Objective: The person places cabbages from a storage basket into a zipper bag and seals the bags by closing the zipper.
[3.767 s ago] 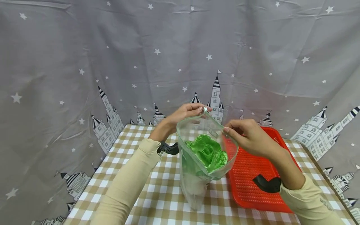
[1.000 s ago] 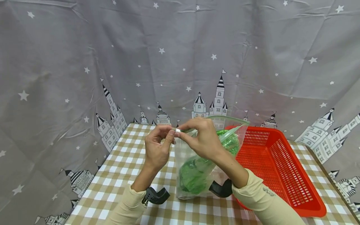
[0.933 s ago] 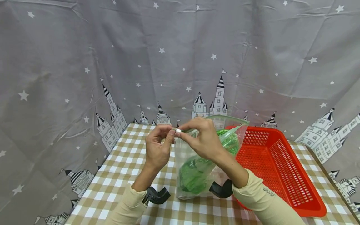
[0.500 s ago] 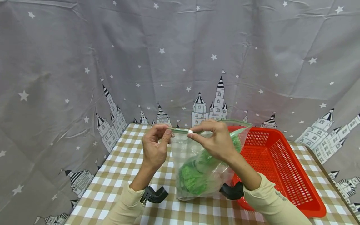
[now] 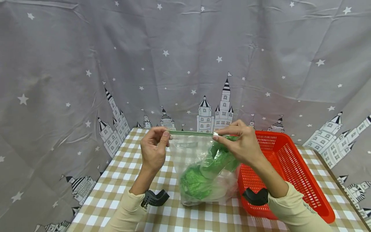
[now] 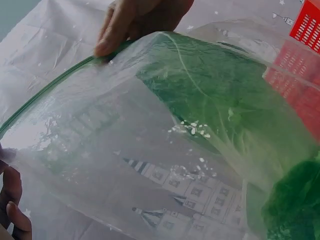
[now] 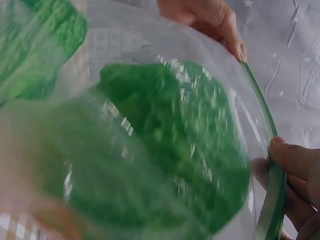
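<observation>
A clear zip bag [image 5: 185, 153] with a green zip strip [image 5: 191, 133] stands on the table, bulging with leafy greens [image 5: 195, 182] that look like lettuce or cabbage. At the strip's left end, my left hand [image 5: 153, 149] pinches the bag's top corner between thumb and fingers. My right hand [image 5: 243, 143] pinches the white slider [image 5: 215, 134] farther right along the strip. Between the hands the strip runs straight and looks pressed together. The right wrist view shows the right thumb and fingers [image 7: 295, 170] on the strip, where it parts slightly beyond them. My right hand hides the bag's right top corner in the head view.
A red perforated plastic basket [image 5: 314, 190] stands to the right, directly beside the bag. A brown-and-white checked cloth [image 5: 116, 180] covers the table. Behind hangs a grey curtain [image 5: 174, 64] printed with stars and castles.
Earlier the bag's mouth gaped wide. My right hand has since drawn the slider rightward, away from my left hand, and the strip lies together between them. My left hand has shifted slightly left.
</observation>
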`<action>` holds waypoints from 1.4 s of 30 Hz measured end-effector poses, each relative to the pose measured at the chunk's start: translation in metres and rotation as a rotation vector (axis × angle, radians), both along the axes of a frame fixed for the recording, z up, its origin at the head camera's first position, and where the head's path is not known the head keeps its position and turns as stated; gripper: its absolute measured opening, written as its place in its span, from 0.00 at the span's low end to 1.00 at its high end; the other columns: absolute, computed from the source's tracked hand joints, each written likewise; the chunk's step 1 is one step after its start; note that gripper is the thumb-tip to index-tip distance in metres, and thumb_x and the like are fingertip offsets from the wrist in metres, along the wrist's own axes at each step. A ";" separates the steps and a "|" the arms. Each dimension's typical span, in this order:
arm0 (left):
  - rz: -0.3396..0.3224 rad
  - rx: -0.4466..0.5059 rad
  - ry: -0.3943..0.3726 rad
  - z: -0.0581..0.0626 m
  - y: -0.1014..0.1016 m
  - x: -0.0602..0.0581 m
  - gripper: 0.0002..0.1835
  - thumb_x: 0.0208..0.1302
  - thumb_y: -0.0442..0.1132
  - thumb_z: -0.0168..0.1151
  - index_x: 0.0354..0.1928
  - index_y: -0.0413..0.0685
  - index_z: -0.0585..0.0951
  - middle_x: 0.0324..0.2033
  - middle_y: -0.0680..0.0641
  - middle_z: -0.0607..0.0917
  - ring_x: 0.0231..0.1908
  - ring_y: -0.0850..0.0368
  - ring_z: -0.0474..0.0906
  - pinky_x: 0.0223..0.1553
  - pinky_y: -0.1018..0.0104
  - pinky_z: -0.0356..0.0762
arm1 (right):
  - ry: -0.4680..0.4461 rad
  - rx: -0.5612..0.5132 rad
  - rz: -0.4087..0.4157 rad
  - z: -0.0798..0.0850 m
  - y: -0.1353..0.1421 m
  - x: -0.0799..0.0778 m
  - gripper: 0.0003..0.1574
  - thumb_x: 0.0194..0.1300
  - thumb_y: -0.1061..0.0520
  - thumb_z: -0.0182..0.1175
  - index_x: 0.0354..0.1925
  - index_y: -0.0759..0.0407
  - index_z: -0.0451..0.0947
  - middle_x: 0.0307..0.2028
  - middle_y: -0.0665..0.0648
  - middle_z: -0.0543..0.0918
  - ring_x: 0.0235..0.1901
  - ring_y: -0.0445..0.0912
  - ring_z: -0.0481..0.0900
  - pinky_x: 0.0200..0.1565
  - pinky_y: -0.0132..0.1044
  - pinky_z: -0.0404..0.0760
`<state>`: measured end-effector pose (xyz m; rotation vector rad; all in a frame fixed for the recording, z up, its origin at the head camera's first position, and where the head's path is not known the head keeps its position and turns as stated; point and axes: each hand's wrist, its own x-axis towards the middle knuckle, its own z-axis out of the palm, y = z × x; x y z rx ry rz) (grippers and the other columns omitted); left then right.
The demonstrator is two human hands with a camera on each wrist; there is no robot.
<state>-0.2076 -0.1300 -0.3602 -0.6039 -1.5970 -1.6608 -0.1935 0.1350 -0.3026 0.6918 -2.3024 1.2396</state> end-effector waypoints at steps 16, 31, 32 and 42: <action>0.015 0.019 -0.023 -0.002 -0.010 -0.006 0.01 0.64 0.23 0.58 0.35 0.31 0.78 0.22 0.46 0.81 0.18 0.61 0.72 0.22 0.73 0.71 | 0.058 0.036 -0.091 0.000 0.036 0.004 0.08 0.52 0.62 0.75 0.35 0.56 0.89 0.28 0.49 0.84 0.33 0.46 0.66 0.35 0.39 0.63; 0.048 0.004 -0.029 0.001 -0.023 -0.005 0.06 0.65 0.24 0.58 0.35 0.41 0.81 0.22 0.47 0.81 0.18 0.61 0.72 0.22 0.72 0.71 | 0.047 0.053 -0.139 0.006 0.072 0.017 0.10 0.52 0.64 0.74 0.36 0.56 0.90 0.31 0.51 0.85 0.30 0.44 0.67 0.32 0.35 0.61; 0.049 0.006 -0.031 0.001 -0.025 -0.005 0.08 0.65 0.23 0.58 0.35 0.43 0.81 0.22 0.46 0.81 0.18 0.60 0.72 0.22 0.72 0.71 | 0.043 0.057 -0.147 0.006 0.076 0.018 0.10 0.52 0.64 0.74 0.36 0.57 0.89 0.31 0.51 0.85 0.30 0.43 0.68 0.31 0.35 0.61; -0.031 0.040 0.101 0.024 -0.029 0.028 0.03 0.63 0.20 0.54 0.34 0.28 0.77 0.22 0.47 0.80 0.17 0.61 0.71 0.21 0.73 0.71 | 0.050 0.015 0.082 0.014 0.090 0.045 0.18 0.49 0.76 0.71 0.36 0.57 0.88 0.30 0.53 0.85 0.30 0.41 0.76 0.31 0.29 0.70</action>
